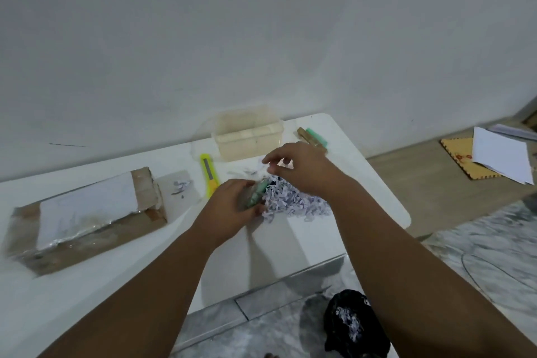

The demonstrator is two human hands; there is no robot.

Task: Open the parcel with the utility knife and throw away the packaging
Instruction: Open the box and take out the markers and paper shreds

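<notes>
On the white table (363,192), near its right end, I see a heap of shredded paper (293,200) spread under both hands. My left hand (229,212) is closed around a small green item (257,192) at the left edge of the heap; what the item is I cannot tell through the blur. My right hand (299,168) hovers over the far side of the shreds with thumb and forefinger drawn together, and I cannot tell whether they pinch a strip. The yellow utility knife (209,173) lies just behind the left hand, untouched. The cardboard parcel (84,215) sits well apart at the table's left end, a white label on top. A clear plastic container (250,136) stands at the back edge. On the floor below, a black bag (354,325) holds more shreds
</notes>
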